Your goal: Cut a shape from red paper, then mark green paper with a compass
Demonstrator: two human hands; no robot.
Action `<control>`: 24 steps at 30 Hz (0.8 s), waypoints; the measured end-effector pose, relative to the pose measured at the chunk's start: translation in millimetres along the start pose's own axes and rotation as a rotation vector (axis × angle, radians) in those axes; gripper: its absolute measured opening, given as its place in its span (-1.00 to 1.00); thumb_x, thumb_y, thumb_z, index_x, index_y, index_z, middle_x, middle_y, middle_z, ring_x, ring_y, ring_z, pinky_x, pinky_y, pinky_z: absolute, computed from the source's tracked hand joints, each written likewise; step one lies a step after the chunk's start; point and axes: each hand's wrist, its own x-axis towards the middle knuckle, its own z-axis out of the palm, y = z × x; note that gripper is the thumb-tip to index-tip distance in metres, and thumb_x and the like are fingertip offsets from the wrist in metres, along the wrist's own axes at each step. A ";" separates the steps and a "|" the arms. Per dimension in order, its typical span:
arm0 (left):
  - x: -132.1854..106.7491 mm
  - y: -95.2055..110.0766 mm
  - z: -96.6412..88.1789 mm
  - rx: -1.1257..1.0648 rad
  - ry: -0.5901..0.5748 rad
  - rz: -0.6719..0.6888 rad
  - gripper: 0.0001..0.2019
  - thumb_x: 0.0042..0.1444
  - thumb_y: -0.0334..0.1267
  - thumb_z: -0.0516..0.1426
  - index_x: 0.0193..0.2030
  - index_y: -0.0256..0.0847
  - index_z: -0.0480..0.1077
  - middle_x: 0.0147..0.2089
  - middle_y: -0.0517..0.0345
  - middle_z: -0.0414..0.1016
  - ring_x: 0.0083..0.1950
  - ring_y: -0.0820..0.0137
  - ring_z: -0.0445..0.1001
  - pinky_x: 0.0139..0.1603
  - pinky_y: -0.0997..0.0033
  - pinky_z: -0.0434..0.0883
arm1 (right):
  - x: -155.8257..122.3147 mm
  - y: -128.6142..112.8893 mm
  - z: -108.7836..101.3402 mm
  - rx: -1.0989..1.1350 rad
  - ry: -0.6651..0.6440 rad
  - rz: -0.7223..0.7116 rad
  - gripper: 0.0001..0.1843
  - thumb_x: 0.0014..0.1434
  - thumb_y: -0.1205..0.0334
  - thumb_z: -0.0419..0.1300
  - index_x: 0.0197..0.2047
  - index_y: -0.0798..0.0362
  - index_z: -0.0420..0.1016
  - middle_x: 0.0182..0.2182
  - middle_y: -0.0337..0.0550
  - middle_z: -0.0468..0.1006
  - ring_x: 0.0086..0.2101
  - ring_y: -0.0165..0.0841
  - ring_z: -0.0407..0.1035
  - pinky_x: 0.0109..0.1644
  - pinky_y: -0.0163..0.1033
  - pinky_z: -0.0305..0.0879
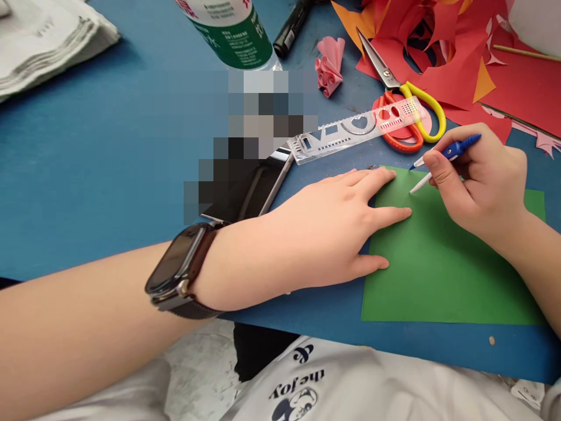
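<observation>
A sheet of green paper (429,275) lies on the blue table near its front edge. My left hand (337,228) rests flat with fingers spread, its fingertips on the paper's left part. In my right hand (477,181) is a blue and white drawing compass (453,151), pinched near its top between thumb and fingers. Its two legs are slightly apart and point down-left at the upper left area of the paper. Whether the tips touch the sheet I cannot tell.
Beyond the paper lie a clear stencil ruler (333,140) and scissors (388,79) with red and yellow handles. Red paper scraps (456,76) pile up at the back right. A rolled pink paper piece (329,67), a black marker (293,28), a bottle (236,41) and a phone-like device (258,187) are around.
</observation>
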 end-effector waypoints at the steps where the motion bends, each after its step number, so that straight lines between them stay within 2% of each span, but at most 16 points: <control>1: 0.0 0.0 0.0 0.002 -0.003 -0.002 -0.31 0.31 0.08 0.36 0.54 0.05 0.44 0.62 -0.19 0.24 0.50 -0.12 0.45 0.54 -0.14 0.41 | -0.1 0.4 0.1 0.001 0.000 -0.005 -0.65 0.56 -0.22 0.17 0.01 -0.17 0.60 -0.49 -0.25 0.63 -0.46 -0.20 0.62 -0.35 -0.11 0.53; 11: 1.0 0.3 -0.3 0.009 -0.018 -0.001 -0.30 0.32 0.09 0.35 0.55 0.04 0.43 0.63 -0.25 0.22 0.52 -0.16 0.44 0.54 -0.17 0.41 | -2.2 0.3 1.2 0.000 0.023 -0.019 -0.66 0.56 -0.21 0.18 -0.01 -0.15 0.60 -0.48 -0.25 0.63 -0.43 -0.20 0.63 -0.33 -0.11 0.53; 18: 0.9 -1.1 1.1 -0.010 -0.004 0.004 -0.31 0.31 0.08 0.35 0.54 0.04 0.44 0.64 -0.22 0.21 0.53 -0.15 0.42 0.56 -0.16 0.40 | -2.9 1.8 1.8 -0.002 0.010 -0.007 -0.68 0.57 -0.18 0.17 0.09 -0.19 0.60 -0.43 -0.22 0.67 -0.35 -0.15 0.68 -0.28 -0.07 0.56; 24: 2.0 -0.3 0.0 -0.013 -0.023 -0.007 -0.30 0.31 0.08 0.36 0.54 0.04 0.44 0.65 -0.22 0.20 0.55 -0.17 0.41 0.57 -0.18 0.39 | -1.7 -0.6 2.0 0.015 0.026 -0.007 -0.69 0.57 -0.17 0.18 0.04 -0.17 0.60 -0.45 -0.24 0.66 -0.40 -0.18 0.66 -0.31 -0.09 0.55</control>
